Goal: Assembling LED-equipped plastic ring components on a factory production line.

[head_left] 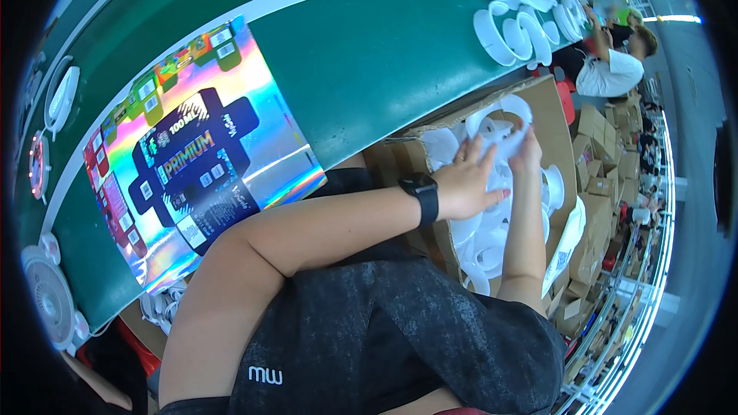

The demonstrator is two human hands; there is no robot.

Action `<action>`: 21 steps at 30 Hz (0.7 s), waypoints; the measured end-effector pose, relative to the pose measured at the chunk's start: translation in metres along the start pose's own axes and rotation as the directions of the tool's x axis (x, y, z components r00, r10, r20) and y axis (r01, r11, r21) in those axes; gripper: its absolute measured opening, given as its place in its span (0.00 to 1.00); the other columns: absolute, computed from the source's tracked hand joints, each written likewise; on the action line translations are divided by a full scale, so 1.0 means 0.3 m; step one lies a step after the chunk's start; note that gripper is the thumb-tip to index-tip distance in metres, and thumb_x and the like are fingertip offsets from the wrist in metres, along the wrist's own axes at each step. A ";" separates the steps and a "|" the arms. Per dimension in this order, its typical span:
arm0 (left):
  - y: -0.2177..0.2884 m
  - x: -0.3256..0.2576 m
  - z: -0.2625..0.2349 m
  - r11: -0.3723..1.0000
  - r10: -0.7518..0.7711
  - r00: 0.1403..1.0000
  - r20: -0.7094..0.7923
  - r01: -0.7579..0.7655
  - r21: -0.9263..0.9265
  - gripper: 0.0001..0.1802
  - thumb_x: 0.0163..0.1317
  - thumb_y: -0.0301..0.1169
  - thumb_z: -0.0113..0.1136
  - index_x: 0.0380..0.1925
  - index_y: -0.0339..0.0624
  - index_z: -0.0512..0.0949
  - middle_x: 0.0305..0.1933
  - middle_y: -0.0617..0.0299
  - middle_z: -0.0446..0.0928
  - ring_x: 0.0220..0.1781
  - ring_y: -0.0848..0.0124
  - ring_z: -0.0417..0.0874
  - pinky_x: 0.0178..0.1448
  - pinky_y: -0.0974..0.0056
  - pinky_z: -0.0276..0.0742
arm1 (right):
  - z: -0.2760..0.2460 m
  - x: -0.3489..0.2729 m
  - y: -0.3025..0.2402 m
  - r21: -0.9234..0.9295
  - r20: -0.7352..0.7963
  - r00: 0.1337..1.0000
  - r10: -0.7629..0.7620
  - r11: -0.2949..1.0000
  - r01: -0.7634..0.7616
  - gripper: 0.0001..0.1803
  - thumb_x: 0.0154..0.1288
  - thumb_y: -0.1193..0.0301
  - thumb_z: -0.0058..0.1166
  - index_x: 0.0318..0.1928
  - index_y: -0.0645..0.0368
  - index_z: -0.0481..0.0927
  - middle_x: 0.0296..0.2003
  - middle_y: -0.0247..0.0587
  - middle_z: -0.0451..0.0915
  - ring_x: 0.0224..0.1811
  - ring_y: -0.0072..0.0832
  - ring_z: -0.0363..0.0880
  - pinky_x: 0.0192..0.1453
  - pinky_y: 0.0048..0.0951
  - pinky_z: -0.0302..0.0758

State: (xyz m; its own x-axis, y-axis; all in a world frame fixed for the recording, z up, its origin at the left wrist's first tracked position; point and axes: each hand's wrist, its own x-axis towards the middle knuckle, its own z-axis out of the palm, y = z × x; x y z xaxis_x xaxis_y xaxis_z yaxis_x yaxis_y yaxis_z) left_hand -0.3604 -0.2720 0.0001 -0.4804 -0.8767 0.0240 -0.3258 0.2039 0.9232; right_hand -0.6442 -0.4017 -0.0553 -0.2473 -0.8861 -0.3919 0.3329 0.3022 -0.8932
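Observation:
Both my hands reach over an open cardboard box (566,131) full of white curved, ring-like plastic pieces (486,240). My left hand (467,180), with a black watch (422,198) on its wrist, lies over the pieces with its fingers spread. Its fingertips are close to a white curved band (503,110) near the top of the box. At the right side of that band, my right hand (526,152) has its fingers closed on the edge. Part of the band's lower side is hidden behind the hands.
On the green table (354,69) lies a shiny holographic printed sheet (269,119) with flat box outlines. More white curved bands (507,31) sit at the table's far right. A white fan (52,300) stands at left. Cardboard boxes (600,138) and a person (611,69) are beyond.

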 end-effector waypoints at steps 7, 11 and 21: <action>-0.028 0.068 -0.054 0.546 -0.036 0.947 0.320 0.287 -0.787 0.49 0.67 0.55 0.55 0.70 0.24 0.51 0.68 0.34 0.63 0.71 0.52 0.66 0.71 0.58 0.63 | -0.081 -0.599 -0.064 0.102 0.339 0.940 0.024 0.993 -0.062 0.19 0.74 0.59 0.41 0.47 0.60 0.77 0.18 0.34 0.70 0.13 0.30 0.70 0.28 0.38 0.79; -0.035 0.059 -0.047 0.600 -0.029 0.900 0.435 0.364 -0.713 0.38 0.67 0.52 0.58 0.58 0.24 0.70 0.49 0.46 0.80 0.51 0.65 0.81 0.54 0.65 0.76 | -0.048 -0.686 0.058 0.226 0.355 0.935 0.010 0.969 -0.097 0.26 0.74 0.51 0.40 0.50 0.64 0.76 0.22 0.38 0.73 0.21 0.31 0.77 0.32 0.41 0.83; -0.015 0.041 -0.025 0.896 -0.156 0.988 -0.015 0.135 -0.424 0.29 0.58 0.52 0.67 0.31 0.29 0.82 0.28 0.53 0.83 0.28 0.69 0.83 0.34 0.66 0.77 | -0.059 -0.674 0.009 -0.231 0.292 0.954 -0.069 0.963 0.140 0.32 0.59 0.56 0.62 0.57 0.67 0.73 0.44 0.45 0.79 0.42 0.34 0.84 0.46 0.38 0.84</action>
State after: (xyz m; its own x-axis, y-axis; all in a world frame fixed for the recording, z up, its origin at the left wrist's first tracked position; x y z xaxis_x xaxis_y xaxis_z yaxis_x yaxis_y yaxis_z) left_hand -0.3587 -0.2871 -0.0010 -0.4113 -0.9043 -0.1147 -0.0115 -0.1207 0.9926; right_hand -0.6095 -0.2156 0.0175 0.0074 -0.9687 -0.2482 0.0758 0.2480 -0.9658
